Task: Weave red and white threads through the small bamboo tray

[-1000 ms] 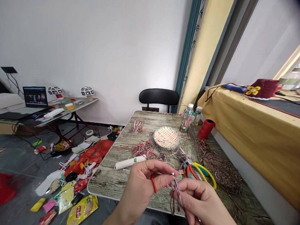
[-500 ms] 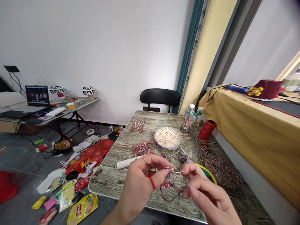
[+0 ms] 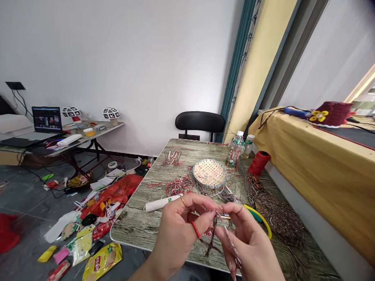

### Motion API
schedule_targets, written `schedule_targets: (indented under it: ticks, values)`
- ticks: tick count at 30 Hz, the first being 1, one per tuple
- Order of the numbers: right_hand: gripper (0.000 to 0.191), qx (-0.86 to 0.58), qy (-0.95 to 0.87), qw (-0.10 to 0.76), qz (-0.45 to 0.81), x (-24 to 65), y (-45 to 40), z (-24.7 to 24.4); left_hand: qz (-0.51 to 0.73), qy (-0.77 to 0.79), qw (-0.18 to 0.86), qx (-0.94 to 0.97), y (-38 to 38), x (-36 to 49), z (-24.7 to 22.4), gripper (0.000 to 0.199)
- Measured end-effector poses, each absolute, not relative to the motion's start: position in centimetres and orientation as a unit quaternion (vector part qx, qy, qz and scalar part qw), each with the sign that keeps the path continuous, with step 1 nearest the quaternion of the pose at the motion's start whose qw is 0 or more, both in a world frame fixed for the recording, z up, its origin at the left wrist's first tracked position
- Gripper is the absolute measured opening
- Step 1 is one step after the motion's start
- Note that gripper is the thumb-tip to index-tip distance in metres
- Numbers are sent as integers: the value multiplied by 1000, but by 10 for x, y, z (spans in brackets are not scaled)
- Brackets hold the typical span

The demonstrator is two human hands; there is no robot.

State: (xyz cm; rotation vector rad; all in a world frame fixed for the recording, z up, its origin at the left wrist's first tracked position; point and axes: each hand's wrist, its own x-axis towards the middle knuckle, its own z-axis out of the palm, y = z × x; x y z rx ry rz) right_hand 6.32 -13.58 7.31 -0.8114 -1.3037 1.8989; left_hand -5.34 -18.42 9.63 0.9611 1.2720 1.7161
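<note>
The work in hand looks partway along: thin mixed-colour strands (image 3: 213,237) are gathered at the fingertips, but their ends hang loose, and no finished join can be made out (the fingers hide the very spot where they meet). What is done, then, is the gathering; the securing and tidying seem to be left, as far as this view allows a judgement.

The left hand (image 3: 176,228) is closed to a pinch, thumb against forefinger, with the strands caught at the tips. The right hand (image 3: 251,243) is curled beside it, thumb and forefinger a little apart — a paler strand runs down across its fingers, though I cannot tell how firmly it is held. The strands are between the two hands, above the near part of the table (image 3: 135,227).

The front edge of the table runs beneath the forearms, so the dangling ends are near it. Beyond the hands it is tighter: a white roll (image 3: 157,204), a tangle of yarn (image 3: 179,185) and the shallow woven basket (image 3: 221,170) lie close together. A yellow handle (image 3: 267,226) and a brown yarn pile (image 3: 278,217) crowd the right — the wood toward the front left corner offers the easiest room for moving
</note>
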Motion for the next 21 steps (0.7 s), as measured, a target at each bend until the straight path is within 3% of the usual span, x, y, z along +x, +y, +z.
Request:
schedule_targets:
  ticks: [2,5,11,21]
  values:
    - [36,-320,-516,322,726,62,-134,78,666,504,402,376,-185,-53,97,5]
    - [21,-323,-569,327,682,65,-132,82,658,514,400,377,-185,-54,98,7]
    - [7,-297,-716,427,465,79,-128,73,663,493,447,343,-184,-59,101,7]
    - [22,-225,-819,498,173,93,-130,72,746,424,426,287,-179,-57,97,10]
